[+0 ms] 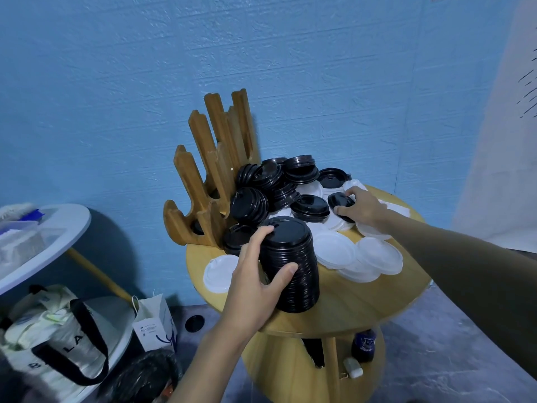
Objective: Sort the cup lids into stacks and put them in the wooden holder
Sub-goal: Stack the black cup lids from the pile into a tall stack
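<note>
Wooden holder (212, 175) stands at centre frame on the far left edge of the round table (363, 301). Its lower slots are partly blocked by a loose pile of black lids (279, 181). Dark shapes sit low in two slots, too shadowed to identify. White lids (357, 257) are spread on the right half of the tabletop, several buried under the black ones, so no count is possible. One white lid (218, 271) lies apart at the table's left rim, half covered by the left hand (261, 274).

The right forearm is cut off by the right frame edge. A dark bottle (363, 344) under the table is only partly visible. A single black lid (194, 323) lies on the floor, lower centre.

Left hand wraps a tall black stack (290, 263) at the table's near edge, thumb on the near face, fingers curled round the far side. The stack tilts slightly, and whether its base touches the table is unclear. Right hand (363, 207) reaches to upper right, palm down, thumb and fingers clamped on a small black lid (341, 200) lying among the white ones.
</note>
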